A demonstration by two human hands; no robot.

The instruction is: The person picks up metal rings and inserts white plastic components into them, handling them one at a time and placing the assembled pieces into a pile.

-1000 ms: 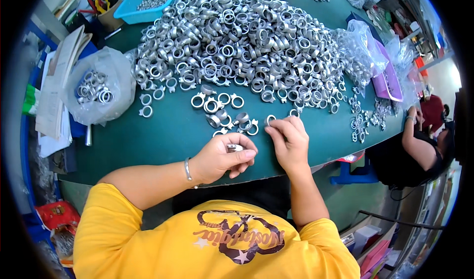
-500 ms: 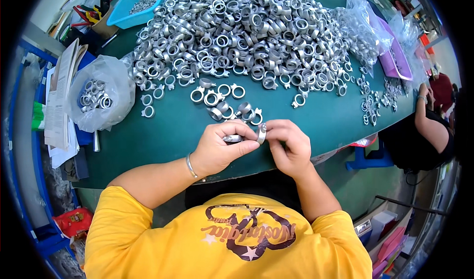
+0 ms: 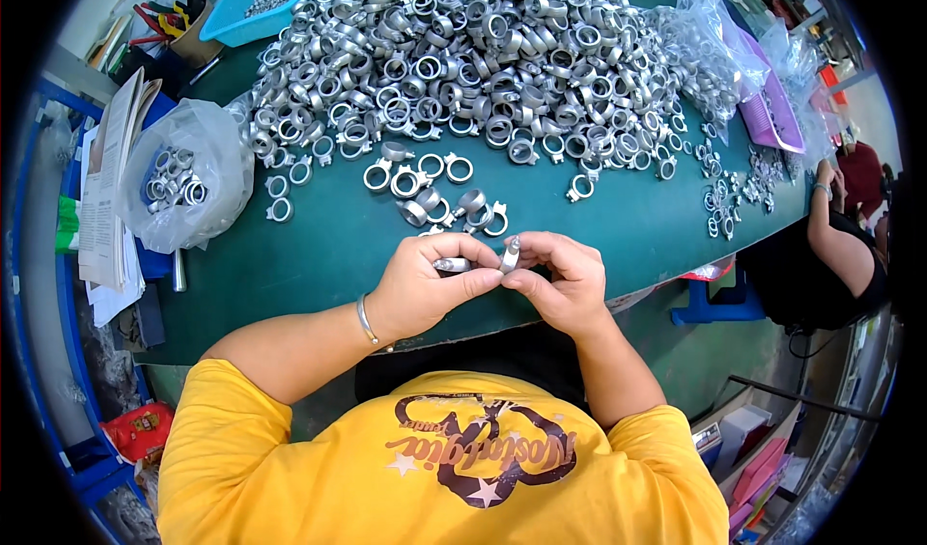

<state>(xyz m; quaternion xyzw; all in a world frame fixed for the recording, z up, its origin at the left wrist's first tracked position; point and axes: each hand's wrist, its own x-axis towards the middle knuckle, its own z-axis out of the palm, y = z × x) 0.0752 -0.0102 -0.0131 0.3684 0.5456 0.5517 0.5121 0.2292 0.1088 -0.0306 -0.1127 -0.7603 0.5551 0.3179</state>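
Close to the table's front edge, a silvery metal ring clamp (image 3: 510, 255) with a small lug stands upright between my hands. My left hand (image 3: 410, 282) pinches it from the left with thumb and fingertips. From the other side, my right hand (image 3: 568, 289) grips the same clamp between thumb and forefinger. A second metal ring (image 3: 451, 265) sits inside the curl of my left fingers, partly hidden. Just beyond my hands lies a small loose group of similar ring clamps (image 3: 422, 197), some on their sides and some flat.
A big heap of ring clamps (image 3: 483, 62) covers the back of the green table (image 3: 328, 246). At left stands an open plastic bag (image 3: 232, 154) of clamps, near a blue tray (image 3: 222, 29). To the right are thin rings (image 3: 719, 202), a purple basket (image 3: 784, 125) and another person (image 3: 830, 246).
My right thumb has come up and now presses on the clamp, with the right fingers closer around it. The view has shifted slightly; the loose clamps lie as before.
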